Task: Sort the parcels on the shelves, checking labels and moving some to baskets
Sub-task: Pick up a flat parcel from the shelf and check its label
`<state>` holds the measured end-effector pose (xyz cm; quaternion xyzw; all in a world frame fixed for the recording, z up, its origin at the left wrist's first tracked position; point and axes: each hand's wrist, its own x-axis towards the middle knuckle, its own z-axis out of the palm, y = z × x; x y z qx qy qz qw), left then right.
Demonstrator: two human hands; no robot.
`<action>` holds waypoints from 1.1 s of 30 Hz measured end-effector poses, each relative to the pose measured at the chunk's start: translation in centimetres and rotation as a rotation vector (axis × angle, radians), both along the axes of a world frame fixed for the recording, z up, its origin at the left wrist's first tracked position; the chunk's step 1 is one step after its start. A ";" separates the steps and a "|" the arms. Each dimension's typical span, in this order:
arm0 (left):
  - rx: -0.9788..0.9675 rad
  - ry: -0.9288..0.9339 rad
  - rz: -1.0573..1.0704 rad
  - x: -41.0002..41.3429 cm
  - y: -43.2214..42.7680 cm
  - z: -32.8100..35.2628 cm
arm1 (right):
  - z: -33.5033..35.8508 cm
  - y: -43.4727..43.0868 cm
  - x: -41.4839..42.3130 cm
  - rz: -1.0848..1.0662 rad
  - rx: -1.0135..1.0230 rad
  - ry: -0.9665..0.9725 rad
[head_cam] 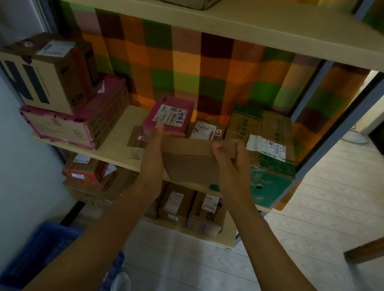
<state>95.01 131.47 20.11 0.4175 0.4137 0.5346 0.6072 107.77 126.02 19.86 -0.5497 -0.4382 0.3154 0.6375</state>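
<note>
Left hand (pixel 156 140) is pressing flat against one end of a plain box (pixel 188 162), right hand (pixel 229 160) curling round the other, holding it at the middle shelf's (pixel 119 133) front; no label is showing, so turning it over is probably coming next.

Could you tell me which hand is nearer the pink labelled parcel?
Left. The left hand is in front of the pink parcel; the right hand grips the brown box further right.
</note>
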 end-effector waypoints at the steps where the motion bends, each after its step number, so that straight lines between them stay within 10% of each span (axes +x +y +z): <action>1: -0.088 -0.045 -0.083 -0.4 0.6 -0.4 | 0.0 -0.1 -0.1 0.004 0.030 -0.047; 6: -0.463 -0.191 -0.325 -1.7 1.4 0.3 | -1.1 -0.2 0.4 -0.005 0.226 -0.178; 18: -0.166 -0.120 -0.440 -1.3 0.4 -0.8 | -2.0 -1.1 3.5 0.137 -0.254 0.569; 33: -0.240 0.009 -0.297 -1.5 2.0 0.1 | -3.4 -2.5 2.8 0.265 -0.264 0.333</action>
